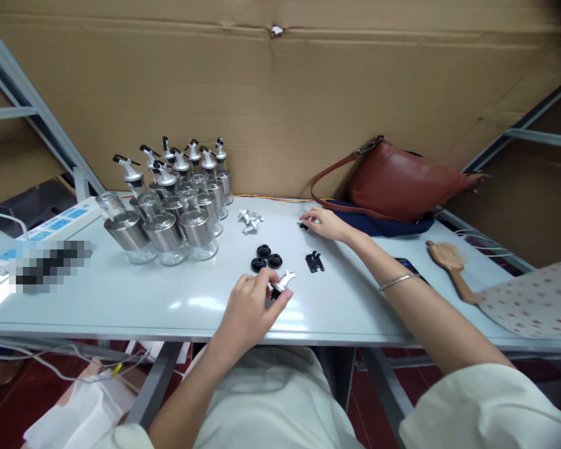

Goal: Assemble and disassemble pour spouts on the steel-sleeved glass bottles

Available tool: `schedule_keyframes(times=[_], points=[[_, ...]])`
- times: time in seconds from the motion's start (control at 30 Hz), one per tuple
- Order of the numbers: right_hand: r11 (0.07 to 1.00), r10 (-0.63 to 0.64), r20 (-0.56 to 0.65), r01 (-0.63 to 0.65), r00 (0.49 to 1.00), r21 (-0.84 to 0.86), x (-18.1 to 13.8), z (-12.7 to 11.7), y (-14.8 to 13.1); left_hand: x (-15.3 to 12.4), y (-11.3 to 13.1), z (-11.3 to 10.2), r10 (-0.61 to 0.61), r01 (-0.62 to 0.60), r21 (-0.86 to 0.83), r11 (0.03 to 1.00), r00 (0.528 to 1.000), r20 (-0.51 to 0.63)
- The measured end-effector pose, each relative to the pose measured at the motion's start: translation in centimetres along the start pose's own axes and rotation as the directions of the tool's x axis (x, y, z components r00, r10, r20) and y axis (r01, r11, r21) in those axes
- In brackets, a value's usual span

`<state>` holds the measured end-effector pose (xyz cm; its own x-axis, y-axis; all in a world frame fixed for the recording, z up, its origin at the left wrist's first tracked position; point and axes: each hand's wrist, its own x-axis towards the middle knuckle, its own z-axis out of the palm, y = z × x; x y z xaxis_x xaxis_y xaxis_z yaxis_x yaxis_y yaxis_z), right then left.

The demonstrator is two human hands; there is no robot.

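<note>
My left hand (250, 305) pinches a pourer spout (283, 284), a silver piece with a black stopper at its base, just above the table's front half. Farther back, my right hand (325, 222) has its fingertips down at some small black parts (303, 225). Beyond the left hand sit three round black stoppers (263, 251). Several silver spout pieces (250, 221) lie in a loose pile behind them. Flat black levers (315, 262) are grouped between my two hands.
Glass bottles with steel bands (161, 234) stand at left, several topped with pourers. A power strip (51, 227) runs along the left edge. At right are a brown leather bag (397, 181), a dark phone (411, 269) and a wooden hairbrush (453, 271). Cardboard (280, 112) walls the back.
</note>
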<state>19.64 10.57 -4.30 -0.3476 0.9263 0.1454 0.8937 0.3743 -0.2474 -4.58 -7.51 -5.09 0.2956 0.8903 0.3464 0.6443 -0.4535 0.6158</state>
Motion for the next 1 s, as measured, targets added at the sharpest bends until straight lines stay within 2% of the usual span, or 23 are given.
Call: schedule_keyframes(times=[0.13,0.53,0.83,1.0], points=[[0.995,-0.067,0.038,0.064,0.997,0.072,0.0,-0.2,0.3,0.0,0.1,0.0,-0.001,0.001,0.006,1.0,1.0,0.008],[0.998,0.022,0.072,-0.026,0.997,0.052,-0.2,-0.5,-0.3,0.0,0.0,0.0,0.007,-0.007,0.015,1.0,1.0,0.013],[0.999,-0.004,0.118,0.0,0.993,0.033,-1.2,-1.4,-0.5,-0.1,0.0,0.0,-0.011,0.012,-0.027,1.0,1.0,0.018],[0.998,0.006,0.071,-0.011,0.997,0.063,-1.1,-2.5,-0.6,-0.1,-0.2,0.2,-0.008,0.009,-0.043,0.999,1.0,0.011]])
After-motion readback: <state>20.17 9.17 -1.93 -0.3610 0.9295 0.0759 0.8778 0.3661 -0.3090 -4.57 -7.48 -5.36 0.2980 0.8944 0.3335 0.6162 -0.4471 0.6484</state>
